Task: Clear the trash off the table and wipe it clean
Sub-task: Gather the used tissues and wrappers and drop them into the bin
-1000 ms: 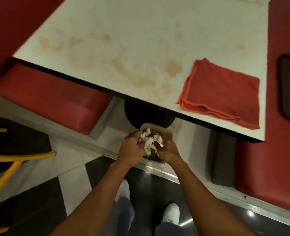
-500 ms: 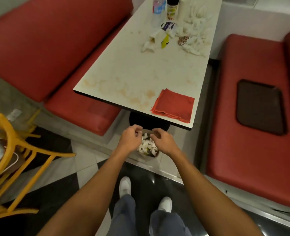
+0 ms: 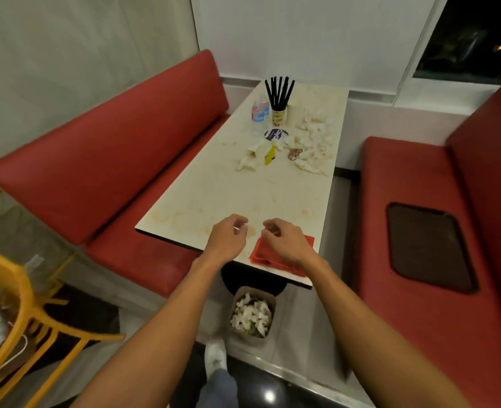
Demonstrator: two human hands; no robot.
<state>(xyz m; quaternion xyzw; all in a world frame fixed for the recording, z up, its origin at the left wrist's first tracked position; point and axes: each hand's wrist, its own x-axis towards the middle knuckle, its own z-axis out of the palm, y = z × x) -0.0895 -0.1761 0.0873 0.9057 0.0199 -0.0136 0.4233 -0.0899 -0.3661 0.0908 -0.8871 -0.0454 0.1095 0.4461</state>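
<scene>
L hand (image 3: 227,240) & R hand (image 3: 284,244) loosely curled, empty, over table (image 3: 243,195) edge by red cloth (image 3: 307,242).

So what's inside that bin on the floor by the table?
The bin is filled with crumpled white napkins, with a dark scrap among them. Whatever lies beneath that top layer is covered.

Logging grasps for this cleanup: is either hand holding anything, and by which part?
Nothing is held. The left hand and right hand hover loosely curled over the table's near end, the right above the red cloth without gripping it.
</scene>
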